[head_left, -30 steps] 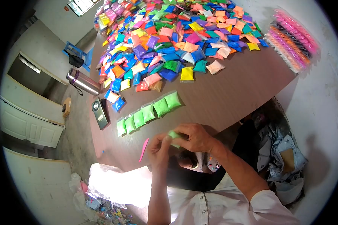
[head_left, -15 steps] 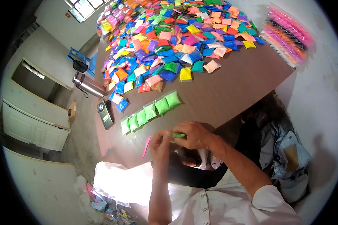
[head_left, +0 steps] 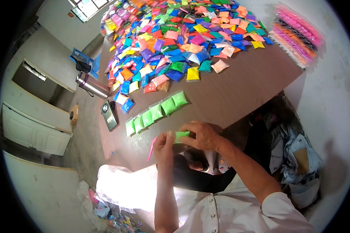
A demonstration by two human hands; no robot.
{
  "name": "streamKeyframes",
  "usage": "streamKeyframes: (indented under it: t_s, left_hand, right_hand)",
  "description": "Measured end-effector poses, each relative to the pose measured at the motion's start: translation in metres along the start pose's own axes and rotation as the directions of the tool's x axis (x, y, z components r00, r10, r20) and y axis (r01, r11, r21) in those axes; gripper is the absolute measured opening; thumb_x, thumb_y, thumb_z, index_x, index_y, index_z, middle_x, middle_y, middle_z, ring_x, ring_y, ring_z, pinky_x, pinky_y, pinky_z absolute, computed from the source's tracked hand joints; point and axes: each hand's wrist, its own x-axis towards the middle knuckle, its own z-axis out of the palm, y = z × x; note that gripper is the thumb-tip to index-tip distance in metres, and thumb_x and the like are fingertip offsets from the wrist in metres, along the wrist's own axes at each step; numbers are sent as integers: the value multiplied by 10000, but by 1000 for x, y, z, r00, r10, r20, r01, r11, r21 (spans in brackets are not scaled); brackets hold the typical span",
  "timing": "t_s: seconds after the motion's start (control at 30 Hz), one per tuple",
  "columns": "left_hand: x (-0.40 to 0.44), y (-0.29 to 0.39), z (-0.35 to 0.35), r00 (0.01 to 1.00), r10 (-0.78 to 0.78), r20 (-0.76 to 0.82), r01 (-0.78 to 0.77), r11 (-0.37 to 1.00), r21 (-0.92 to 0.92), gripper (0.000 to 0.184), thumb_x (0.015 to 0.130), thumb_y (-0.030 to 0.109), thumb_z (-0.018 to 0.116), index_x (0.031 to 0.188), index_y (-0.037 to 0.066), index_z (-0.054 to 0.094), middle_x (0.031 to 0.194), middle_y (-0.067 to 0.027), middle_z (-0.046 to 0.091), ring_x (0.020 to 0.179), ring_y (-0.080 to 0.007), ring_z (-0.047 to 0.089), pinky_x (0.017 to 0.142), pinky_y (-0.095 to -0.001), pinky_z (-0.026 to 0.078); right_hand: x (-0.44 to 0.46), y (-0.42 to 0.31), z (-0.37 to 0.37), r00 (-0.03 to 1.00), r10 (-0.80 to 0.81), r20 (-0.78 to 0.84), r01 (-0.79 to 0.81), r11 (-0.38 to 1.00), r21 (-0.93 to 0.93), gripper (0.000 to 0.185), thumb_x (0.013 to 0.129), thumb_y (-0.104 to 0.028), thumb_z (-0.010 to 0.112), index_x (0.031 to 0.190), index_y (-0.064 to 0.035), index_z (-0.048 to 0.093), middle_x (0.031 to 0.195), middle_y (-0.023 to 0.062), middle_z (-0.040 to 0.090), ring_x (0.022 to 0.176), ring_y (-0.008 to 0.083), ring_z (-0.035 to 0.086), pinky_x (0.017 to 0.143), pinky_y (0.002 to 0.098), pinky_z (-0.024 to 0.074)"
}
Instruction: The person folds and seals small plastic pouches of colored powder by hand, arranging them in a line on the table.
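Sachet pile (head_left: pixel 171 43) on table (head_left: pixel 245 85), sachet row (head_left: pixel 156 112) in front, phone (head_left: pixel 109 115) left of row, flask (head_left: pixel 93 85) behind phone

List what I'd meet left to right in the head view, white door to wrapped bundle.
White door → phone → pink tool → left hand → held green packet → right hand → wrapped bundle.

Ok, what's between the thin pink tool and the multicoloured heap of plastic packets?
A row of light green plastic packets, on the brown tabletop, in the head view.
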Motion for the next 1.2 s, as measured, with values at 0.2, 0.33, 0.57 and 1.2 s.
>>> streamKeyframes:
  t_s: [0.2,0.33,0.57,1.2]
  left_hand:
    - [5,-13,-8,997,48,53,-51,998,48,266,1084,266,642,1037,19,729,928,-11,717,836,-72,632,772,-242,516]
    - [10,-21,-14,999,26,26,-26,1000,-11,299,1094,281,616,1026,17,738,913,-8,713,833,-70,624,764,-239,508]
    - [4,-11,-9,998,-65,-1,65,997,-41,289,1077,283,641,1027,22,752,904,-13,721,807,-95,664,750,-257,548]
    - [3,-7,-6,1000,-11,11,10,999,31,277,1071,278,651,1089,12,724,942,-26,732,924,-112,664,865,-273,515]
  right_hand:
    - [-3,6,2,1000,-28,-5,28,999,17,286,899,-264,807,1123,-90,771,904,121,675,770,245,643,723,366,514]
    - [-1,3,-2,999,37,24,-39,991,125,264,901,-240,811,1107,-79,781,916,105,680,778,217,639,724,350,502]
    - [1,14,-4,998,-58,33,50,979,198,217,917,-198,803,1091,-70,779,889,71,673,795,155,630,702,320,489]
    - [4,-2,-8,970,243,-7,-218,883,416,188,980,-114,743,1143,-20,753,950,-17,710,820,38,615,709,221,499]
